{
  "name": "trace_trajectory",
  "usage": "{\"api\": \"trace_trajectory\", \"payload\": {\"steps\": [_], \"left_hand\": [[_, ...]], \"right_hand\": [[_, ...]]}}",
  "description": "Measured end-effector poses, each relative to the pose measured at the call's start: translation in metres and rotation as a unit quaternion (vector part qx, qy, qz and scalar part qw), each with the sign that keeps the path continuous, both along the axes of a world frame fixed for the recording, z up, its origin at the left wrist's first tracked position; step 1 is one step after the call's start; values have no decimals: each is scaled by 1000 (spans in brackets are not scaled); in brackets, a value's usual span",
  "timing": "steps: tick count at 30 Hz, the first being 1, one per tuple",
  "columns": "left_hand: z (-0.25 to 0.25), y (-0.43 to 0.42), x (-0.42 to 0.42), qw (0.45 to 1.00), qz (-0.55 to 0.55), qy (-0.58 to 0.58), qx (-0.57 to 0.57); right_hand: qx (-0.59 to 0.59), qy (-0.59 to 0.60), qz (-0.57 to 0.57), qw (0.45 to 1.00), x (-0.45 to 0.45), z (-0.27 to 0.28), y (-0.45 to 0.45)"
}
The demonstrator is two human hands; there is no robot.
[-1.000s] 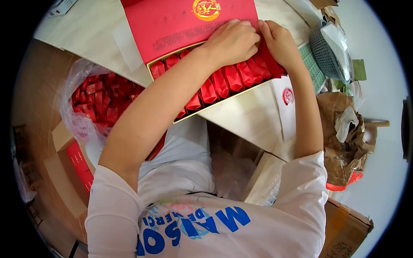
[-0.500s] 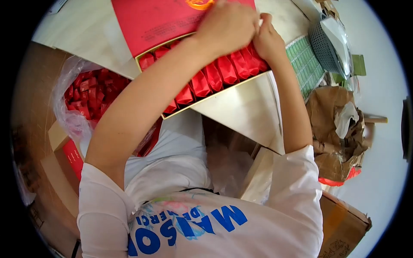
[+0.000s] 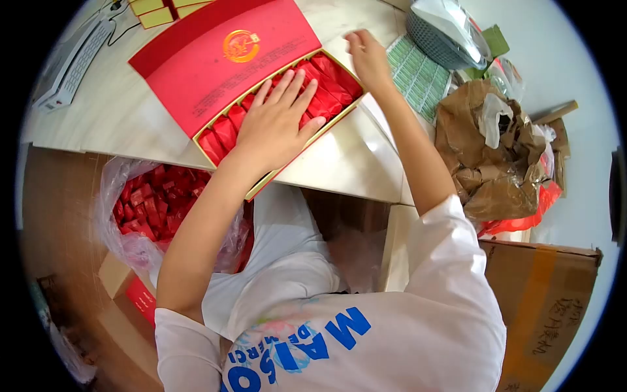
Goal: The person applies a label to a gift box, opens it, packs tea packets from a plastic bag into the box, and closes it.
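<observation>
On the table lies a red gift box (image 3: 307,145) with gold edges. Its lid is folded back, and the red inside of the lid (image 3: 196,72) bears a gold emblem. Rows of shiny red-wrapped packets (image 3: 333,75) fill the box. My left hand (image 3: 277,124) lies palm down across them, fingers spread, with the thumb near the front edge. Some packets are hidden under it. My right hand (image 3: 371,62) is off the box, just beyond its right end, fingers loosely bent and nothing visible in them.
Below the table at left, a clear plastic bag (image 3: 111,196) holds many small red packets. Right of the box are a green patterned sheet (image 3: 418,78), a grey basket (image 3: 437,39), crumpled brown paper (image 3: 483,170) and a carton (image 3: 535,300). A keyboard (image 3: 78,62) stands back left.
My left hand has come away from the box's right end and now lies flat on the packets. My right hand has left the box edge. The view has shifted, showing more table.
</observation>
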State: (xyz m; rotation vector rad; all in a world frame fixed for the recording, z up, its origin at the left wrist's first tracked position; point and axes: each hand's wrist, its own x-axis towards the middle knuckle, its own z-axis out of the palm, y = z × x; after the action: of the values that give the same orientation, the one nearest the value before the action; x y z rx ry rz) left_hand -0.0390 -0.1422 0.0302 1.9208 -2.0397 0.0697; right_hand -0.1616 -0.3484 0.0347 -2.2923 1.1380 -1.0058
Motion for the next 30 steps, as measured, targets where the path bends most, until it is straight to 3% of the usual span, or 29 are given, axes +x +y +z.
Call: {"api": "trace_trajectory", "payload": {"steps": [3,7,12,16,19,25,27,28,29,30], "left_hand": [[1,3,7,1000,-7,4,-1],[3,8,26,1000,-9,13,1],[13,19,48,998,-37,39,25],[19,22,48,997,-36,49,42],[12,19,51,997,-47,49,27],[8,19,52,998,-55,3,9],[10,21,54,997,-49,62,17],[9,21,61,982,-84,169,9],[20,28,62,928,-74,366,-9],[30,37,68,890,-53,450,-55]], "right_hand": [[-79,85,-44,992,-55,15,18],[-63,246,-78,964,-125,5,58],[-75,261,-68,960,-136,0,103],[-138,244,-56,958,-132,-13,103],[-106,282,-53,952,-132,-14,100],[-166,231,-72,956,-140,-27,84],[-173,199,-102,959,-129,-3,92],[-168,173,-144,960,-123,11,97],[-151,137,-147,968,-117,24,102],[-183,87,-118,972,-110,32,106]]}}
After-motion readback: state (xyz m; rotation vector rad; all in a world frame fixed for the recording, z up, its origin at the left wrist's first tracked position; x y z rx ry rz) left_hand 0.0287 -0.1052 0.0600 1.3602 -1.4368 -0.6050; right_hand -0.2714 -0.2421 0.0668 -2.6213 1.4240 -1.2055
